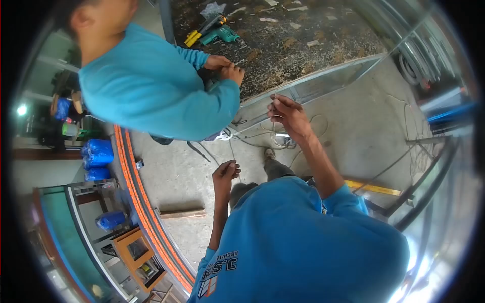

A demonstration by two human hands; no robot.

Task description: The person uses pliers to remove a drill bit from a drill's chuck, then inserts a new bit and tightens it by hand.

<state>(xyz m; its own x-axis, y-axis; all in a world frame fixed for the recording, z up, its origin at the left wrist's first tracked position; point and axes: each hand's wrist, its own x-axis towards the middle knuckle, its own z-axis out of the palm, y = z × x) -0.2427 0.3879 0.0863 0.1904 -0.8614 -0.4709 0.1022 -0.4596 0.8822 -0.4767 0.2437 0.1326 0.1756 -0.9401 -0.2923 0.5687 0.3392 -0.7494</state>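
My right hand is raised in front of the worktable's near edge, fingers bent and the fingertips brought together at the thumb. Something small and dark seems to be between them, too small to name. Lower and to the left, my left hand hangs over the floor with its fingers curled toward the thumb. What it holds, if anything, I cannot make out. Neither hand touches the worktable. A co-worker in a blue shirt stands at the table's left, both hands together over its edge.
A green power drill and a yellow-and-black tool lie on the scrap-strewn table. Cables loop over the floor. A yellow level-like bar lies at right, near dark metal frames. Orange-striped rails run along the left.
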